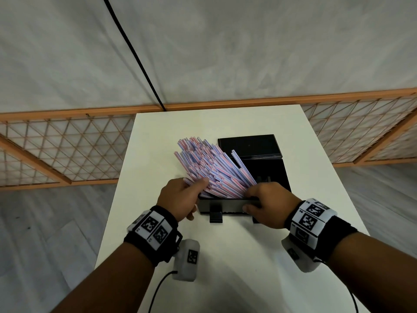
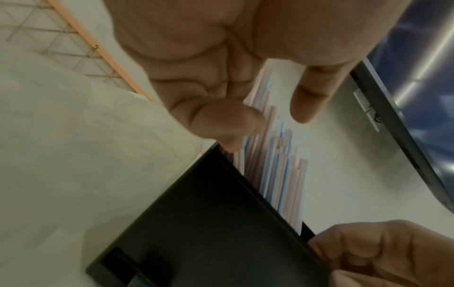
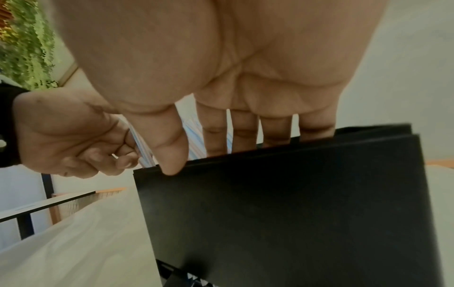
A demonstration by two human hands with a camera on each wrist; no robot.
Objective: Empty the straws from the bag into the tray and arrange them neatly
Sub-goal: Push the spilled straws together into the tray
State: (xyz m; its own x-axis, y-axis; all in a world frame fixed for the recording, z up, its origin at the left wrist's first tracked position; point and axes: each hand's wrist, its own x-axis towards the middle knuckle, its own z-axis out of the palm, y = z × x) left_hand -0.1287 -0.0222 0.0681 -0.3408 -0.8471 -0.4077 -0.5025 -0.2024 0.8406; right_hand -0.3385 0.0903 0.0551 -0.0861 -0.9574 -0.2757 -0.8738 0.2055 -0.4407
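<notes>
A thick bundle of red, white and blue striped straws [image 1: 209, 163] leans out of a black tray [image 1: 228, 205] and fans toward the far left. My left hand [image 1: 194, 188] grips the bundle's lower left side, with the fingers curled round several straws [image 3: 142, 153]. My right hand [image 1: 255, 199] holds the tray's near wall [image 3: 282, 203], thumb on the outer face and fingers over the rim inside. From the left wrist, the straws [image 2: 277, 170] stand up behind the tray's dark wall [image 2: 209, 223]. No bag is in view.
A flat black lid [image 1: 249, 145] lies just behind the tray. A small black clasp [image 1: 216, 216] juts from the tray's near side. The white table [image 1: 158, 233] is narrow, with an orange lattice fence [image 1: 67, 150] beyond it and a black cable [image 1: 135, 55] overhead.
</notes>
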